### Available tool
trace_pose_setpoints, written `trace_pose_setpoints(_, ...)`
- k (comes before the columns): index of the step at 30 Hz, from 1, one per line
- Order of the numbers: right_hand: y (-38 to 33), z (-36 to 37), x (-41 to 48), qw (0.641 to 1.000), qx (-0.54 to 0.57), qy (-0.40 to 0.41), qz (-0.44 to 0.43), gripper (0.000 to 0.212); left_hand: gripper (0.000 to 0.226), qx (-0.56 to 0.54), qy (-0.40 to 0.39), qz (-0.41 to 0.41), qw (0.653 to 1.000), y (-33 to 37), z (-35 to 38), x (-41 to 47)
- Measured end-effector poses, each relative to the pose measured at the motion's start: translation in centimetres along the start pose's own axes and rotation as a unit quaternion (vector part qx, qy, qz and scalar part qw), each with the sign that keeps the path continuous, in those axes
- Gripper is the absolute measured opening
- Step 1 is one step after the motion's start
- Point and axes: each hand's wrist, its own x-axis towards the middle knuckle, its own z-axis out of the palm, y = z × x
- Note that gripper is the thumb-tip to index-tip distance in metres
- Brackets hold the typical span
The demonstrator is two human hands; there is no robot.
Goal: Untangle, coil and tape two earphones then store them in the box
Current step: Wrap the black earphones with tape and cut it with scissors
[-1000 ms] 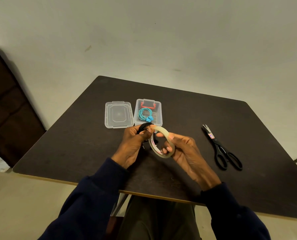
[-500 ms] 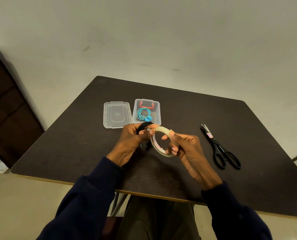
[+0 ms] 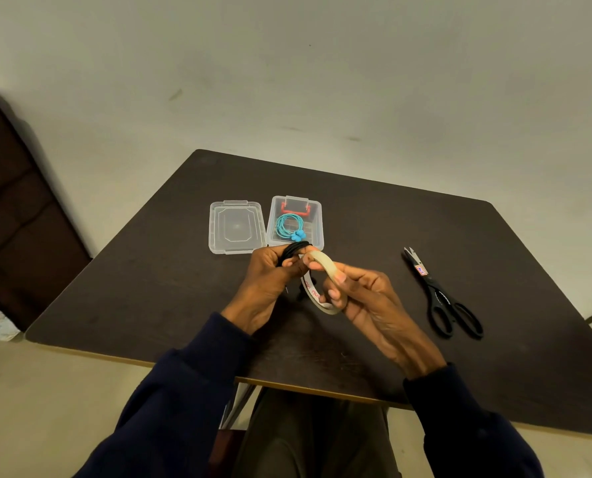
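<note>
Black earphone coil [image 3: 296,249] pinched in left hand [image 3: 267,282], tape roll [image 3: 326,263] gripped in right hand [image 3: 374,305] (blue set [image 3: 287,225] boxed): taping step, strip-pull next.

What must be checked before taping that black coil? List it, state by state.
1. Grip on black earphone coil by left hand: ok.
2. Grip on tape roll by right hand: ok.
3. Tape end stuck to the coil: cannot tell, hidden.
4. Reach to scissors, free on table beside the right hand: ok.
5. Room in open box, lid beside it, teal earphone inside: ok.
</note>
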Motion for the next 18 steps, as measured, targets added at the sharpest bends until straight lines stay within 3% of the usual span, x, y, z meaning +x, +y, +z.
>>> trace_pose_setpoints(5, -0.49, -0.03, -0.13, 0.999, -0.031, -0.040, -0.018, 0.037, 0.022, -0.049, 0.002, -0.044, 0.998, -0.21, 0.03, -0.02)
trace_pose_setpoints(12, -0.03, -0.30, -0.18, 0.999, -0.002, -0.032, 0.007, 0.041, 0.018, -0.085, 0.021, -0.125, 0.988, -0.27, 0.16, -0.07)
trace_pose_setpoints(18, -0.04, -0.16, -0.01, 0.999, 0.008, -0.033, 0.017, 0.046, 0.018, -0.081, 0.026, -0.123, 0.989, -0.27, -0.06, 0.15)
